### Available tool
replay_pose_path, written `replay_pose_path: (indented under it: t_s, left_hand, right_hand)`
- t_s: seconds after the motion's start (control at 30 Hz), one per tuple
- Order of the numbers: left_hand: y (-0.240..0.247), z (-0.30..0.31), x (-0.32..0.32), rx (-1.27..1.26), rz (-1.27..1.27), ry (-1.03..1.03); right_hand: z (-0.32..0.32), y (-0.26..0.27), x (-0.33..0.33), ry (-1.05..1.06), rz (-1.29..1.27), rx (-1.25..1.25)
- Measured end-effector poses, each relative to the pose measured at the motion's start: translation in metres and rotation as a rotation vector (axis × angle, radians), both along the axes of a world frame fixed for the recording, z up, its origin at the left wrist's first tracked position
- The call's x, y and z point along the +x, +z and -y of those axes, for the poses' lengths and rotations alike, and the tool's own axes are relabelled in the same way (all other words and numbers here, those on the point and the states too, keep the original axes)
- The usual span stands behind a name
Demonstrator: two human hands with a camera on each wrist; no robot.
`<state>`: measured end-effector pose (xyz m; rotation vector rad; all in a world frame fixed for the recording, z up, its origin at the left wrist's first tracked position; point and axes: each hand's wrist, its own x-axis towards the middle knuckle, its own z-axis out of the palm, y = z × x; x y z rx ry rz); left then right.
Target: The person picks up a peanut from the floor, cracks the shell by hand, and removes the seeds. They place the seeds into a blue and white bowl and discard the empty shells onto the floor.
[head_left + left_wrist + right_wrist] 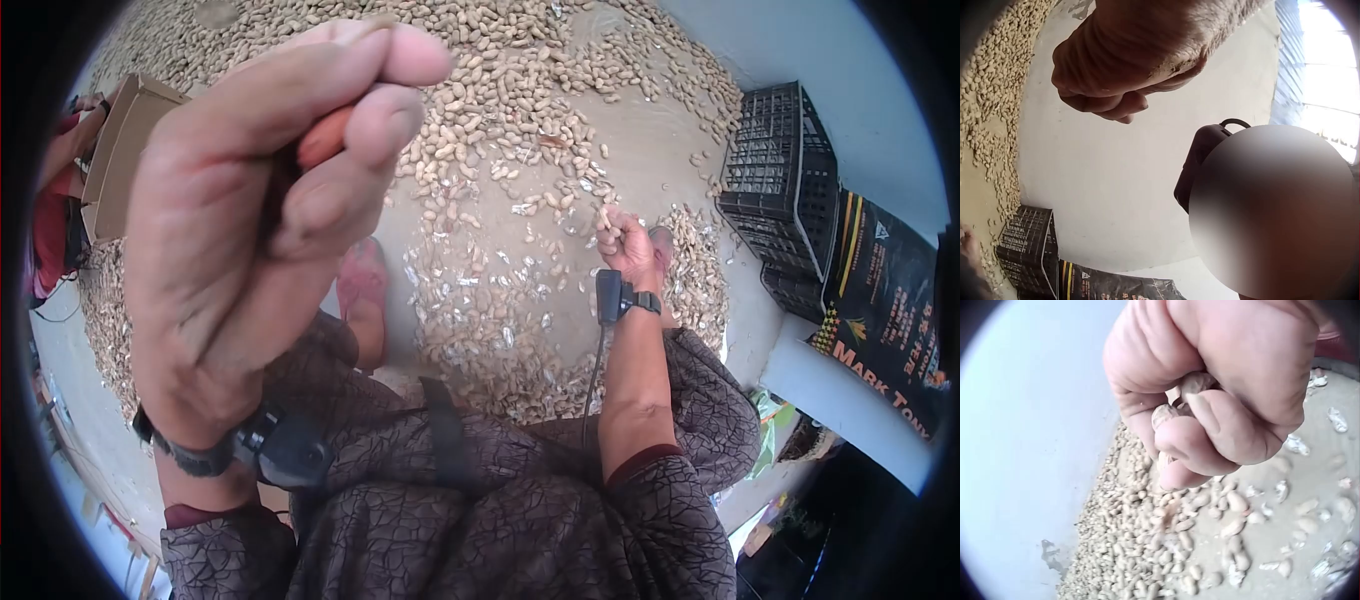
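My left hand is raised close in front of the head camera, its fingers curled around a smooth reddish peanut kernel. From the left wrist view, the same hand appears from the side against a pale wall, and the kernel is hidden. Lower down, my right hand is over the floor beside scattered peanuts. In the right wrist view, its curled fingers grip a few unshelled peanuts, partly covered by the fingers and palm. Below that hand lie loose peanuts and broken shells.
A broad heap of peanuts spreads over the floor ahead. Empty shells lie between the feet. To the right stand a black plastic crate and a printed black sack. A cardboard box and another person's arm are at left.
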<state>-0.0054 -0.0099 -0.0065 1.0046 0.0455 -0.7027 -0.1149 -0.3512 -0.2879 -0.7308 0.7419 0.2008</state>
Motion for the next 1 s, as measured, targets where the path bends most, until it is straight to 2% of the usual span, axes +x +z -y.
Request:
replay_pose_path:
  t_s: [0.13,0.2,0.27,0.4,0.47,0.57,0.63,0.73,0.8,0.83,0.93,0.97,1.0]
  left_hand:
    - [-0.013,0.003,0.000,-0.030,0.062,-0.071]
    - [-0.013,0.008,-0.001,-0.005,0.088,-0.090]
    - [-0.013,0.004,0.002,-0.054,-0.019,-0.173]
    - [0.003,-0.036,0.028,-0.139,0.066,-0.068]
    - [0.015,-0.072,0.038,-0.231,0.053,0.090]
    - [0.035,-0.131,0.046,-0.087,0.319,0.217]
    - [0.040,-0.165,0.045,0.134,0.384,0.370]
    - [0.016,-0.202,0.037,0.600,0.336,0.587]
    - [-0.019,-0.234,0.033,0.729,0.243,0.590]
    - [-0.041,-0.252,0.032,0.780,0.204,0.608]
    - [-0.094,-0.285,0.020,0.701,0.030,0.702]
    - [-0.135,-0.324,0.025,0.653,0.102,0.564]
    - [-0.102,-0.286,0.010,1.068,-0.085,0.691]
  right_hand:
    - [-0.035,0.061,0.027,0.053,0.108,-0.111]
    - [-0.051,0.088,0.036,0.168,0.234,-0.154]
    - [-0.065,0.113,0.037,0.176,0.283,-0.152]
    - [-0.085,0.145,0.027,0.184,0.380,-0.018]
    - [-0.086,0.152,0.019,0.205,0.397,0.036]
    - [-0.081,0.160,0.006,0.204,0.452,0.036]
    - [-0.081,0.163,0.003,0.157,0.424,0.042]
    - [-0.086,0.167,0.001,0.172,0.405,-0.016]
    - [-0.094,0.168,-0.001,0.148,0.359,-0.110]
    - [-0.096,0.167,-0.003,0.154,0.364,-0.108]
    - [-0.097,0.174,-0.010,0.165,0.308,-0.193]
    - [-0.098,0.176,-0.011,0.141,0.310,-0.216]
    - [-0.097,0.177,-0.013,0.162,0.314,-0.253]
